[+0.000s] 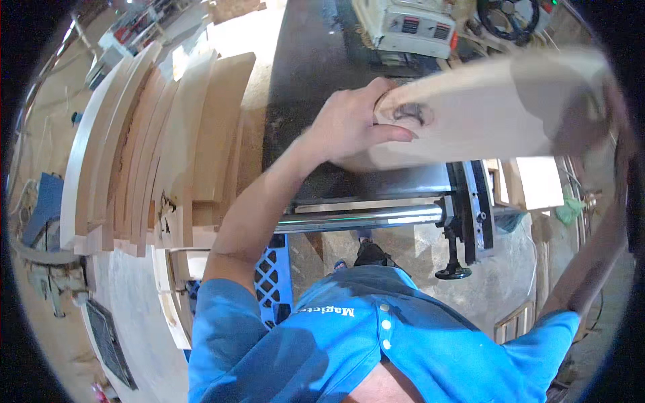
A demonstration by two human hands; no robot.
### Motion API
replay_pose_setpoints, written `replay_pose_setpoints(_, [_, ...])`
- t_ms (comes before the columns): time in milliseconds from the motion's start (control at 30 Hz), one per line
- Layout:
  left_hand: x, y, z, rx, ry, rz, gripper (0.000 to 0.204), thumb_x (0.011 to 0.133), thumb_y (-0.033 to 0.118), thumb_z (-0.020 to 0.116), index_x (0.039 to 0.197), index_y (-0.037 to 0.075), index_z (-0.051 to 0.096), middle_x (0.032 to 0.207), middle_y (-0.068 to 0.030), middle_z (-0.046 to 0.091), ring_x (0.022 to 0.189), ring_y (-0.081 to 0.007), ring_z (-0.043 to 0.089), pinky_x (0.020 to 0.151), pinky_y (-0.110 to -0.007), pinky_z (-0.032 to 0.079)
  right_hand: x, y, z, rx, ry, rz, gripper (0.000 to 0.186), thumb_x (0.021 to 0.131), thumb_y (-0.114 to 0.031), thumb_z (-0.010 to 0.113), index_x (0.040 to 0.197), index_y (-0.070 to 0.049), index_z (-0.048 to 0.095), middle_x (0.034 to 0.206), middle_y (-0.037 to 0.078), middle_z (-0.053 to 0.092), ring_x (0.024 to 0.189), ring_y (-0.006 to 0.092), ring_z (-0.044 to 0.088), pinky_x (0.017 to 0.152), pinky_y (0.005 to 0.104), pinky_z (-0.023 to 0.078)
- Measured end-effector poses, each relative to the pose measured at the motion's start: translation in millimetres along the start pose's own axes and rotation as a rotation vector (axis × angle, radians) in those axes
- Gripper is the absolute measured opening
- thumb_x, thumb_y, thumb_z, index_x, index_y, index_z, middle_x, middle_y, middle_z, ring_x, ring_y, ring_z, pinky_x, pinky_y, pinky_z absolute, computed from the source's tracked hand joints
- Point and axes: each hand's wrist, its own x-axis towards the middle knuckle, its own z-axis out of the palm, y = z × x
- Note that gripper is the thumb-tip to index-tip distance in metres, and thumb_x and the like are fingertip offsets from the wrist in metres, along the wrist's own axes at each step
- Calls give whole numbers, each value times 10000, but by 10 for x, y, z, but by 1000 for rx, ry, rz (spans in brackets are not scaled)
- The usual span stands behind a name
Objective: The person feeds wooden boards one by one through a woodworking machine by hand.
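Note:
A pale wooden board (pixel 490 117) with a dark knot near its left end is held up above the machine table. My left hand (pixel 359 121) grips that left end, with the thumb lying across the upper face near the knot. At the far right, my right hand (pixel 621 127) is at the board's other end, in shadow at the picture's rim; its fingers show only dimly. Beneath the board lies the dark, flat machine table (pixel 302 101), with a shiny metal roller (pixel 363 218) along its near edge.
Several curved wooden boards (pixel 154 148) stand stacked at my left. A black handwheel (pixel 453 272) hangs at the table's near right corner. Behind the board are a light-coloured machine housing (pixel 406 27) and a dark wheel (pixel 508 17). A blue plastic crate (pixel 274 279) stands below.

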Motion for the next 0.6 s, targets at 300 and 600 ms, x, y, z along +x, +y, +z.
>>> replay_pose_setpoints(300, [-319, -9, 865, -1073, 240, -511, 746, 887, 93, 572, 1429, 22, 65, 1304, -120, 402, 1177, -184, 410, 979, -282, 357, -2114, -1154, 1475, 998, -356, 1006, 948, 772, -362, 673, 1434, -33, 78, 1463, 203, 175, 1353, 300, 191, 1077, 420, 231])
replay_pose_setpoints(600, [-393, -351, 1134, -580, 127, -723, 722, 881, 271, 549, 1409, 13, 129, 1291, -228, 418, 1145, -315, 484, 924, -353, 427, -2092, -1230, 1686, 1299, -82, 1424, 670, 814, -108, 610, 1373, 40, 270, 1301, 183, 415, 1173, 213, 443, 994, 337, 362])
